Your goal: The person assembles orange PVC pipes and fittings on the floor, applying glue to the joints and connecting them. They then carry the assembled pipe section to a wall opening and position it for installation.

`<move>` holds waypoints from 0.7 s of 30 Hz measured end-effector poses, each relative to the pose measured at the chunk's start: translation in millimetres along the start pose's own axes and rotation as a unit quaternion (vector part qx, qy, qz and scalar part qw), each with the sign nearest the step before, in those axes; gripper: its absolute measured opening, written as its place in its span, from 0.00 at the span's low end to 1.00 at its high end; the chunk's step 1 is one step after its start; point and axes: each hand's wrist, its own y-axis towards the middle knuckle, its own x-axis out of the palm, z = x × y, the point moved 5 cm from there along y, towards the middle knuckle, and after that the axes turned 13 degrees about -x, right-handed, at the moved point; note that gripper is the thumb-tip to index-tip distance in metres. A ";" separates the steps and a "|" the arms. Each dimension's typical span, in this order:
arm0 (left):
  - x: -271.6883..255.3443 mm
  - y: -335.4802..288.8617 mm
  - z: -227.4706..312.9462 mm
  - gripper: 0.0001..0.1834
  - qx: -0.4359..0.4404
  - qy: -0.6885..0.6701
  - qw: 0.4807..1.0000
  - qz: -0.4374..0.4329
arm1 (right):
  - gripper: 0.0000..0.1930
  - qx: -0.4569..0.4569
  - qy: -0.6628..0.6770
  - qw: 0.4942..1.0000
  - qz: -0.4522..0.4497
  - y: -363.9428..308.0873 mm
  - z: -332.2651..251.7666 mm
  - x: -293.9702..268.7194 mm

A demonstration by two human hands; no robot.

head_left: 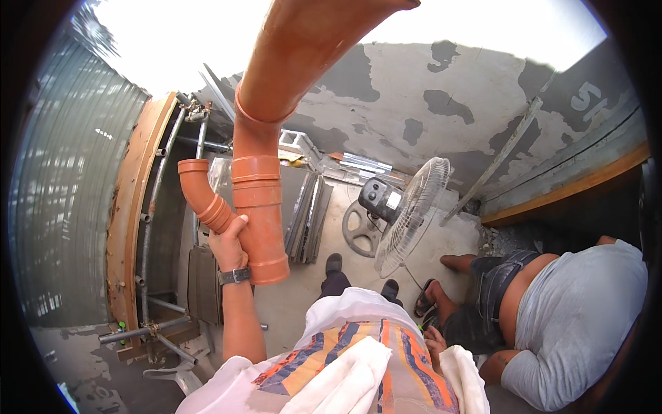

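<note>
My left hand (230, 247) grips an orange plastic pipe branch fitting (262, 228) at the crotch where its side arm leaves the body. A short orange elbow (198, 188) sits on that side arm and points up and left. From the top of the fitting rises a wide orange pipe (303, 48), which runs beyond the upper edge of the view. The fitting's lower socket hangs in the air with nothing attached. My right hand (435, 345) is low beside my waist, its fingers curled; a small dark and green item shows near it, too hidden to name.
A black pedestal fan (407, 210) stands ahead. On the right a person in a grey shirt (579, 324) bends over close by. Scaffold tubes (153, 207) and a wooden board (131, 228) line the left, with stacked grey panels (307, 217) behind the fitting.
</note>
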 end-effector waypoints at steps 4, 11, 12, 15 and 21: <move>-22.5 63.2 -7.8 0.27 0.027 0.063 0.997 0.026 | 0.29 -0.013 -0.057 0.980 0.189 7.3 -15.2 23.2; -95.3 144.8 -34.4 0.25 0.054 0.230 0.969 0.067 | 0.13 -0.154 -0.220 0.936 0.226 35.2 -40.7 119.3; -106.3 151.7 -37.5 0.25 0.056 0.262 0.960 0.081 | 0.12 -0.191 -0.251 0.921 0.228 35.1 -49.4 133.3; -123.9 172.3 -45.8 0.26 0.082 0.299 0.948 0.068 | 0.11 -0.133 -0.229 0.924 0.274 25.8 -61.1 159.0; -133.3 216.2 -59.8 0.36 0.027 0.348 0.936 0.037 | 0.18 -0.087 -0.305 0.877 0.362 12.6 -53.3 173.7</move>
